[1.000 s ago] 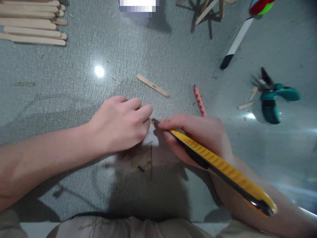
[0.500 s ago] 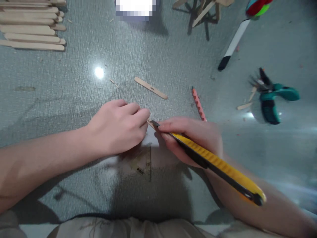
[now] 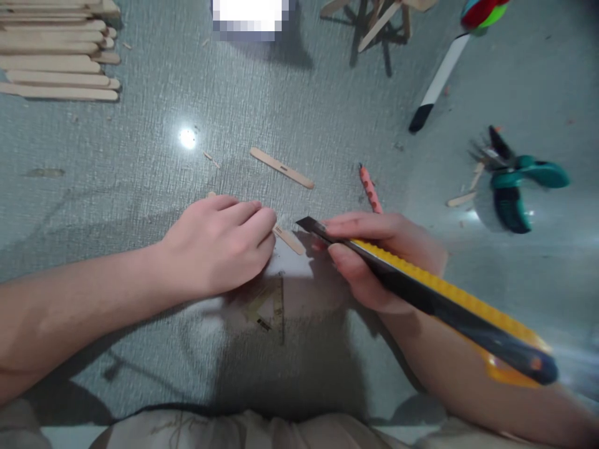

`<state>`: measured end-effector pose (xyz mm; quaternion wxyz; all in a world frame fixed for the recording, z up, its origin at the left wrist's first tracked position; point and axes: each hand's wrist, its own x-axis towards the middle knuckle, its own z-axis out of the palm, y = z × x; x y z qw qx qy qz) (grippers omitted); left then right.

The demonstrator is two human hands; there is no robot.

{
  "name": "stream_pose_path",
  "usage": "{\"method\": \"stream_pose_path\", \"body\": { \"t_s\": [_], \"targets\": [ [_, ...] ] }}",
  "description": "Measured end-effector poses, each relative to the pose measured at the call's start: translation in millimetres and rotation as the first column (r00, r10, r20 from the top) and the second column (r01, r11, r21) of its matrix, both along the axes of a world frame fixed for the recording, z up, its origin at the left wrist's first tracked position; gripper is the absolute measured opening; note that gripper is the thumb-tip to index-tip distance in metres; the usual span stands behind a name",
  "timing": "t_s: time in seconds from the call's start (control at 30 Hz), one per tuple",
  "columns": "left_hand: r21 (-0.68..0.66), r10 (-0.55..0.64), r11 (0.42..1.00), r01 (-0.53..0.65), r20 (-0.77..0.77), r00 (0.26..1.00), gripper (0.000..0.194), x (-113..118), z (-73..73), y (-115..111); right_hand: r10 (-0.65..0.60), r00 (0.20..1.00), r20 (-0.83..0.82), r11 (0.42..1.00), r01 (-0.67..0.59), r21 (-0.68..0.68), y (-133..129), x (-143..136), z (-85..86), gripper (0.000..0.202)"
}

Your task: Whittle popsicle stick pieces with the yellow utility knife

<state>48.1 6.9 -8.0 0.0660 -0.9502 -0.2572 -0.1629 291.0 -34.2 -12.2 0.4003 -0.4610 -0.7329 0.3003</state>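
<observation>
My left hand [image 3: 224,243] is closed over a wooden craft stick [image 3: 289,240], pressing it to the table; the stick's right end sticks out past the fingers and bears small dark marks. My right hand [image 3: 379,255] grips a yellow and black utility knife [image 3: 435,293], its blade bare and raised just right of the marked stick, apart from it. Beyond my hands lies another craft stick [image 3: 281,168] with a small slot in its middle. A clear set square [image 3: 276,305] rests on white paper [image 3: 299,268] below my left hand.
Many craft sticks [image 3: 56,62] are stacked at the far left. To the right lie a red spotted pencil [image 3: 370,188], green-handled pliers [image 3: 508,181] and a white pen [image 3: 440,81]. An assembled stick piece [image 3: 381,25] stands at the back. Wood slivers [image 3: 211,159] lie about.
The knife blade has come away from the marked stick, moving right with my right hand. More of the stick's end now shows. My left hand stays nearly in place.
</observation>
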Motion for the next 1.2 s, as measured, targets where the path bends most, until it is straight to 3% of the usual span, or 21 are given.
{"method": "stream_pose_path", "body": {
  "t_s": [0.13, 0.3, 0.43, 0.63, 0.93, 1.07, 1.2],
  "targets": [
    [-0.051, -0.051, 0.997, 0.05, -0.016, 0.999, 0.019, -5, -3.1, 3, -0.109, 0.993, -0.037, 0.99, 0.105, -0.095, 0, 1, -4.2, 0.015],
    [-0.222, -0.172, 0.957, 0.185, 0.074, 0.982, 0.022, -7, -6.1, 13, -0.092, 0.994, -0.061, 0.989, 0.084, -0.122, 0, 4, -2.1, 0.016],
    [-0.192, -0.161, 0.965, 0.18, 0.11, 0.981, 0.02, -3, -3.5, 13, -0.096, 0.994, -0.059, 0.99, 0.089, -0.113, 0, 2, 3.8, 0.017],
    [-0.224, -0.252, 0.94, 0.256, 0.046, 0.967, 0.022, 1, -0.1, 0, -0.042, 0.999, -0.022, 0.994, 0.04, -0.098, 6, 2, 8.4, 0.018],
    [-0.14, -0.221, 0.962, 0.234, 0.1, 0.97, 0.012, -11, 3.1, 8, -0.061, 0.994, 0.089, 0.997, 0.065, -0.041, 8, 3, 6.2, 0.026],
    [-0.137, -0.189, 0.97, 0.203, 0.106, 0.976, 0.009, -10, 4.6, 7, 0.004, 0.989, 0.149, 0.996, -0.016, 0.083, 9, 2, 5.6, 0.025],
    [-0.161, -0.168, 0.97, 0.181, 0.089, 0.982, 0.009, -5, 3.2, 6, 0.025, 0.982, 0.188, 0.996, -0.041, 0.085, 6, 2, 5.6, 0.032]
  ]
}}
